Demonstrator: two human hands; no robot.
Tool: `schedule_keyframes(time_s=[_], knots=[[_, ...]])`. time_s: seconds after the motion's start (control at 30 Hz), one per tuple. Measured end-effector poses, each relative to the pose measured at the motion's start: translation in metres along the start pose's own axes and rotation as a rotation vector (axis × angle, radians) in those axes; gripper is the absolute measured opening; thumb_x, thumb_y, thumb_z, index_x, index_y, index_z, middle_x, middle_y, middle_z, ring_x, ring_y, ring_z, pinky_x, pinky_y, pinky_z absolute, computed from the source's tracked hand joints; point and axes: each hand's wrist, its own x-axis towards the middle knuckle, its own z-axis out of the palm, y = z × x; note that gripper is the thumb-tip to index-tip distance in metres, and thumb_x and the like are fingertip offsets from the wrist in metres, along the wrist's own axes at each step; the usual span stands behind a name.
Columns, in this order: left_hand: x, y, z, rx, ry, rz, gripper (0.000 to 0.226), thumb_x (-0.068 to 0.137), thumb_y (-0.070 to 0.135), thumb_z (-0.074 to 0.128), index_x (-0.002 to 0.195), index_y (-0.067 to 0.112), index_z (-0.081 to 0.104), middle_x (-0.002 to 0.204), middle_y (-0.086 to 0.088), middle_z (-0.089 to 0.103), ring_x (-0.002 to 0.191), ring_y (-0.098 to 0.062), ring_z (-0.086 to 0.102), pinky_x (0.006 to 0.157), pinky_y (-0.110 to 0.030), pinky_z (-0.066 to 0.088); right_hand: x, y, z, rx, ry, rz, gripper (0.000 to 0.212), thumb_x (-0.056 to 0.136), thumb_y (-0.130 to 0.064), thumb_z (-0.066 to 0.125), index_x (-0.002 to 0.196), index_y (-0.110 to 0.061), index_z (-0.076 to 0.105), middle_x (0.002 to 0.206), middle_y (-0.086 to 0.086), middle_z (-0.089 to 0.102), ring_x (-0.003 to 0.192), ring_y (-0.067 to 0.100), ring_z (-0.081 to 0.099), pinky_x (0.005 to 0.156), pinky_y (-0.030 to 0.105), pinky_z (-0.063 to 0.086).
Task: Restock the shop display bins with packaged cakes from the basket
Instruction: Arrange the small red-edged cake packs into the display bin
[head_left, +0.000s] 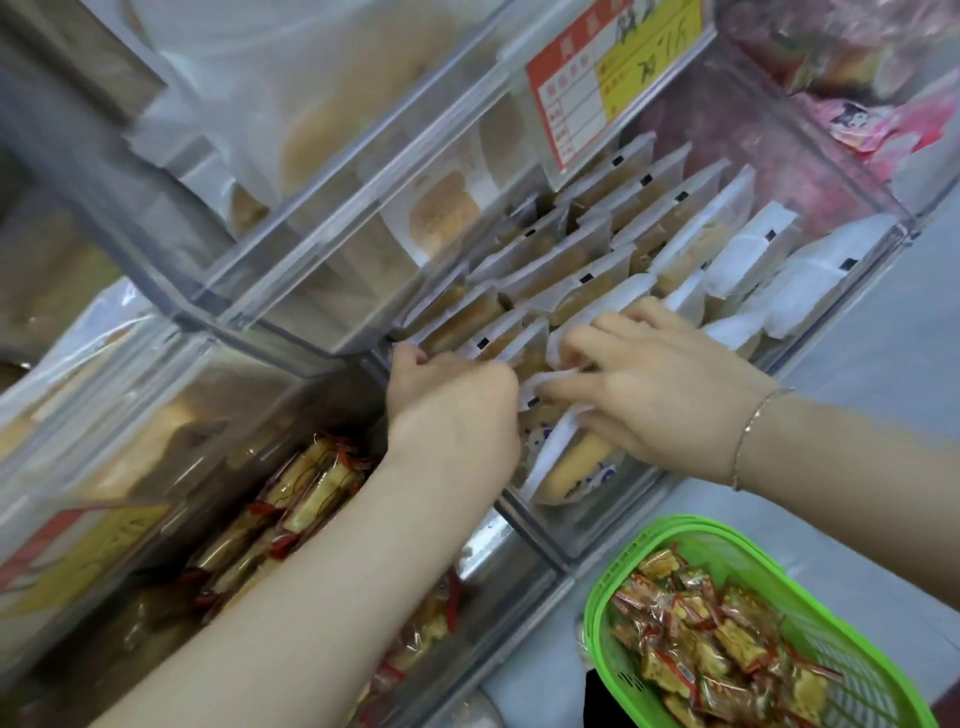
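A clear plastic display bin (613, 525) holds rows of white-wrapped packaged cakes (576, 260) standing on edge. Both hands are inside its near end. My left hand (452, 400) is curled, its fingertips gripping the edge of a cake pack in the front row. My right hand (654, 379) pinches a white cake packet (558, 452) and holds it among the packs at the bin's front. A green basket (810, 582) at the lower right holds several red-and-clear wrapped snacks (701, 623).
A bin of red-wrapped bars (301, 499) lies under my left forearm. Other clear bins of cakes (322, 135) sit to the left and above. A red-and-yellow price label (597, 78) hangs over the bin. Pink packets (883, 119) fill the top-right bin.
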Motion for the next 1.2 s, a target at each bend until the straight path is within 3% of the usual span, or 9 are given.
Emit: schedule_keyframes(time_s=[0.13, 0.23, 0.33, 0.53, 0.63, 0.73, 0.87, 1.0, 1.2], knots=[[-0.003, -0.002, -0.007, -0.086, 0.035, 0.03, 0.022, 0.089, 0.028, 0.05, 0.07, 0.021, 0.043, 0.071, 0.006, 0.047, 0.089, -0.023, 0.053, 0.095, -0.04, 0.029, 0.009, 0.007, -0.004, 0.212, 0.007, 0.098, 0.042, 0.082, -0.033, 0.051, 0.124, -0.041, 0.055, 0.108, -0.005, 0.043, 0.103, 0.014, 0.037, 0.079, 0.028, 0.016], [-0.006, -0.015, -0.007, -0.068, 0.116, -0.009, 0.018, 0.09, 0.025, 0.048, 0.106, 0.021, 0.054, 0.107, -0.001, 0.061, 0.111, -0.025, 0.052, 0.094, -0.037, 0.034, 0.022, 0.012, -0.008, 0.337, 0.14, 0.197, 0.028, 0.083, -0.026, 0.055, 0.109, -0.029, 0.067, 0.092, 0.001, 0.045, 0.094, 0.019, 0.042, 0.08, 0.028, 0.021], [0.002, -0.018, -0.005, 0.031, 0.138, -0.04, 0.031, 0.09, 0.019, 0.049, 0.122, 0.018, 0.049, 0.122, -0.003, 0.058, 0.111, -0.027, 0.056, 0.091, -0.035, 0.038, 0.037, 0.008, -0.006, 0.204, 0.146, 0.187, 0.043, 0.084, -0.025, 0.055, 0.127, -0.028, 0.055, 0.109, 0.004, 0.05, 0.105, 0.024, 0.044, 0.086, 0.034, 0.029], [0.03, -0.013, -0.004, 0.011, 0.061, -0.121, 0.037, 0.096, 0.013, 0.044, 0.133, 0.013, 0.042, 0.124, -0.01, 0.058, 0.112, -0.033, 0.057, 0.072, -0.036, 0.037, 0.043, -0.007, -0.002, 0.033, 0.078, 0.153, 0.032, 0.084, -0.03, 0.051, 0.113, -0.024, 0.063, 0.12, 0.002, 0.043, 0.112, 0.023, 0.036, 0.086, 0.034, 0.022], [0.041, -0.011, 0.001, 0.007, 0.011, -0.193, 0.041, 0.097, 0.007, 0.038, 0.138, 0.005, 0.036, 0.135, -0.017, 0.05, 0.119, -0.037, 0.052, 0.083, -0.043, 0.045, 0.044, -0.015, -0.002, -0.055, 0.05, 0.064, 0.02, 0.086, -0.024, 0.052, 0.098, -0.023, 0.067, 0.114, 0.001, 0.05, 0.108, 0.024, 0.041, 0.086, 0.036, 0.027], [0.051, -0.013, -0.004, -0.044, -0.043, -0.241, 0.046, 0.098, 0.004, 0.036, 0.144, 0.004, 0.03, 0.14, -0.018, 0.045, 0.125, -0.036, 0.047, 0.091, -0.045, 0.044, 0.048, -0.007, -0.006, -0.105, 0.036, 0.15, 0.025, 0.089, -0.032, 0.049, 0.103, -0.021, 0.066, 0.111, -0.002, 0.054, 0.11, 0.024, 0.043, 0.092, 0.039, 0.029], [0.04, -0.018, -0.005, -0.028, -0.023, -0.083, 0.045, 0.097, 0.019, 0.048, 0.138, 0.003, 0.036, 0.133, -0.016, 0.052, 0.118, -0.033, 0.053, 0.083, -0.039, 0.044, 0.055, -0.009, -0.004, -0.059, 0.023, 0.152, 0.029, 0.092, -0.028, 0.044, 0.114, -0.018, 0.061, 0.118, -0.001, 0.053, 0.114, 0.023, 0.04, 0.096, 0.035, 0.026], [0.027, -0.024, 0.001, 0.056, 0.007, 0.051, 0.041, 0.096, 0.028, 0.047, 0.131, 0.008, 0.039, 0.131, -0.011, 0.051, 0.113, -0.029, 0.054, 0.077, -0.035, 0.039, 0.033, -0.005, -0.014, 0.163, 0.118, 0.096, 0.023, 0.084, -0.028, 0.049, 0.099, -0.02, 0.065, 0.101, 0.0, 0.052, 0.103, 0.022, 0.044, 0.087, 0.032, 0.027], [0.047, -0.018, -0.004, -0.005, -0.047, -0.04, 0.034, 0.099, 0.017, 0.045, 0.133, 0.009, 0.041, 0.128, -0.014, 0.054, 0.115, -0.033, 0.053, 0.072, -0.036, 0.035, 0.015, -0.025, -0.017, -0.146, -0.217, -0.057, 0.024, 0.075, -0.03, 0.06, 0.099, -0.025, 0.064, 0.1, -0.003, 0.053, 0.093, 0.019, 0.05, 0.075, 0.03, 0.029]])
